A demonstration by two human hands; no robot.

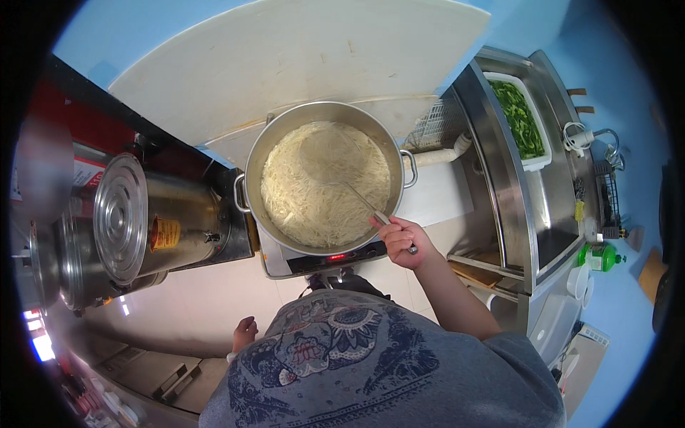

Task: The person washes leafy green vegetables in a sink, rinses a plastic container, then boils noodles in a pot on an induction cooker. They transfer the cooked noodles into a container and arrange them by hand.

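A large two-handled metal stockpot [393,208] stands on an induction cooker [321,263] straight ahead of me. Pale thin strands [299,214], perhaps noodles or shredded vegetable, fill it in liquid. My right hand [402,241] grips the handle of a round mesh skimmer [329,158] over the pot's near right rim. The skimmer's head lies among the strands at the pot's middle, partly under the liquid. My left hand [245,330] hangs low beside my body, apart from the pot. Its fingers look curled, and no object shows in it.
At the right is a stainless steel sink [551,214], with a white tub [547,152] of cut green vegetables [516,115]. A green bottle [599,258] stands by its near corner. Lidded steel barrels [179,214] with taps line the left. A pale board [299,48] leans behind the pot.
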